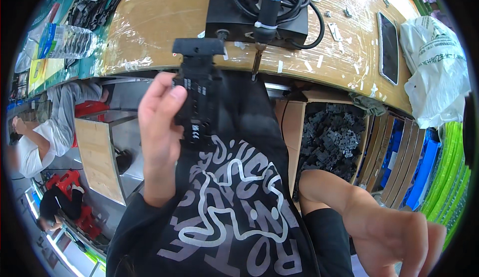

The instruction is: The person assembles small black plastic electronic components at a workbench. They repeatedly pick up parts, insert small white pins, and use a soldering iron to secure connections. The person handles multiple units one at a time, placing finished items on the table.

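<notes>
A long black plastic part (198,97) with a wide T-shaped top end and small white print is upright in front of my chest. My left hand (163,110) grips it by its left side, thumb on the face toward me. Off at the lower right is my right hand (399,237), away from the bench, its fingers bent down and drawn together. A small pale patch shows beneath them; whether it is something held is hidden. Beyond the part, a soldering-iron-like tool (267,17) with a blue handle points its metal tip down past the bench edge.
A black box (219,12) with coiled cable stands on the film-covered bench (149,22). A phone (388,47) and white plastic bag (433,67) lie right; a water bottle (70,42) left. Below right is a carton of black parts (332,132). Two people sit at far left.
</notes>
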A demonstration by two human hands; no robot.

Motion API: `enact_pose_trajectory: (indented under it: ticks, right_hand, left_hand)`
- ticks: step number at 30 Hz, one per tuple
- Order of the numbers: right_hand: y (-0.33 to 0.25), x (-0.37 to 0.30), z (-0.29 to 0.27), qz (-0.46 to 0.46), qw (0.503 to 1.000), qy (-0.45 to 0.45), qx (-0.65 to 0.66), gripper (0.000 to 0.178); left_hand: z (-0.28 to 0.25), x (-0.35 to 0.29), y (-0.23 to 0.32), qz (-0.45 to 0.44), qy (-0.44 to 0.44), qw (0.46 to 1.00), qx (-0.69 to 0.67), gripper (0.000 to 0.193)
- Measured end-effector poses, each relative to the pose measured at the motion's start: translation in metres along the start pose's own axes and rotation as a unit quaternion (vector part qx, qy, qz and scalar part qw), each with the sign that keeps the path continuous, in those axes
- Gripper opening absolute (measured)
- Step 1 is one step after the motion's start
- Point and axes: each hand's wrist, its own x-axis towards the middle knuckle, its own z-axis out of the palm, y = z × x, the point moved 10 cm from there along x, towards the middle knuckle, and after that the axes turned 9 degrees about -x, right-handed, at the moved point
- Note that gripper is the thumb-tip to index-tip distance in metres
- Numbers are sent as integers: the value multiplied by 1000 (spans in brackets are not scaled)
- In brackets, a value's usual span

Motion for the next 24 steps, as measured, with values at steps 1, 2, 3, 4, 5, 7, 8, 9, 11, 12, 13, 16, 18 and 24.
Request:
enact_pose_trajectory:
  ticks: [1,2,3,4,5,7,8,9,11,12,13,16,18,24]
  right_hand:
    - [1,1,1,2,1000,0,-2,6]
    - [2,1,2,3,1000,-1,0,6]
    - [3,4,3,6,1000,-1,-2,7]
    - [4,5,4,9,1000,1,-4,7]
    - [5,6,5,13,1000,2,-4,8]
    - [7,8,6,17,1000,1,-6,9]
    - [8,8,7,20,1000,2,-8,9]
    - [10,9,6,23,1000,3,-9,10]
    - [13,11,8,31,999,3,-13,11]
    - [15,12,7,35,999,5,-14,11]
    - [16,12,7,38,999,5,-15,12]
    - [19,15,7,57,998,7,-21,14]
    - [22,15,4,77,997,12,-22,15]
    - [35,-10,-30,-89,992,88,28,14]
  left_hand:
    - [3,-3,-5,-11,-16,1000,-4,12]
    - [6,-6,-8,-19,-13,1000,-7,15]
    - [10,-7,-12,-25,-38,999,-10,16]
    - [13,-8,-16,-31,-62,998,-12,19]
    - [14,-9,-20,-46,-71,996,-15,20]
    - [16,-13,-30,-72,-86,993,-20,23]
    - [17,-14,-31,-75,-87,993,-20,24]
    - [19,-14,-33,-77,-87,993,-19,25]
    - [22,-16,-36,-102,-69,992,-30,30]
    - [22,-17,-37,-116,-55,991,-48,32]
    - [22,-19,-38,-129,-42,989,-66,33]
    - [17,-21,-46,-150,-15,986,-73,39]
    - [15,-21,-48,-154,-7,986,-70,44]
    - [25,-20,-49,-170,-25,980,-98,46]
